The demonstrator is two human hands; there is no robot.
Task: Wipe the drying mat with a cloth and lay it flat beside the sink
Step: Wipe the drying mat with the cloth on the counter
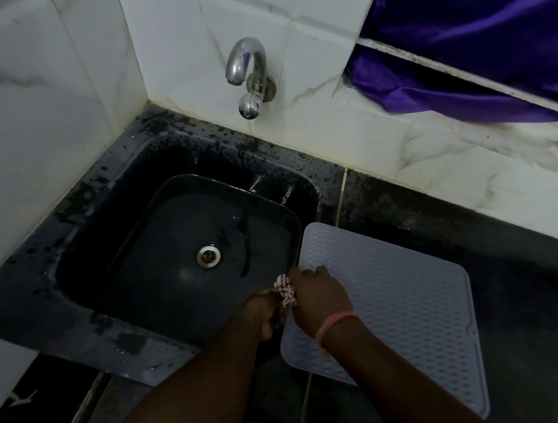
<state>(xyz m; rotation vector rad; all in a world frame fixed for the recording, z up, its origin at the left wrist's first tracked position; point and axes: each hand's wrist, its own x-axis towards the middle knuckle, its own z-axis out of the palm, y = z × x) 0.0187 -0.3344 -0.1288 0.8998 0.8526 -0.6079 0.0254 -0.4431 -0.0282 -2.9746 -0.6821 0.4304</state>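
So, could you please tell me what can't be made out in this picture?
Head view only:
- Cloth: mostly hidden between the left hand and right hand.
- Which hand has a grip on the cloth: unclear.
- Drying mat: near-left part hidden by the right forearm.
- Mat's cleanliness: too dim.

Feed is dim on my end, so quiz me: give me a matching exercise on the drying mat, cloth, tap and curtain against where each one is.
Things:
1. drying mat
2. cloth
3. tap
4. curtain

Places:
A. on the tiled wall above the sink
B. bunched between the left hand and right hand
C. hanging at upper right
D. flat on the dark counter, right of the sink

Pairs: 1-D, 2-B, 3-A, 4-C
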